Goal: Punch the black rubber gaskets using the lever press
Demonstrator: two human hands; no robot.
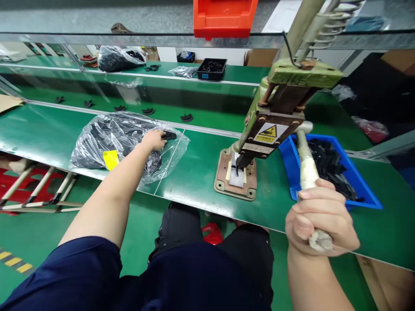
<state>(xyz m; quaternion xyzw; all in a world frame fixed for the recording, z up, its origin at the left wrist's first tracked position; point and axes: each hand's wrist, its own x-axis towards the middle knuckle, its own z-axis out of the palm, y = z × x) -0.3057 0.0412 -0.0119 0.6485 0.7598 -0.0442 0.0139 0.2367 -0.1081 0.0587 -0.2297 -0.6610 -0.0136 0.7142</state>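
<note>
My left hand (153, 141) is at the mouth of a clear plastic bag (106, 136) full of black parts. Its fingers are closed on a black plastic part (169, 135); the fingertips are partly hidden. My right hand (320, 218) is wrapped around the pale, tape-covered lever handle (308, 168) of a green hand press (275, 116). Below the press ram, a small dark piece (237, 169) shows at the metal fixture (236, 178) on the base plate (223, 186). A yellow label (110, 160) marks the bag.
Right of the press stands a blue bin (366, 194) of black parts. Several curved black pieces (186, 117) lie in a row on the green strip behind the bench. A black tray (212, 75) sits farther back, and a red bin (223, 21) hangs overhead.
</note>
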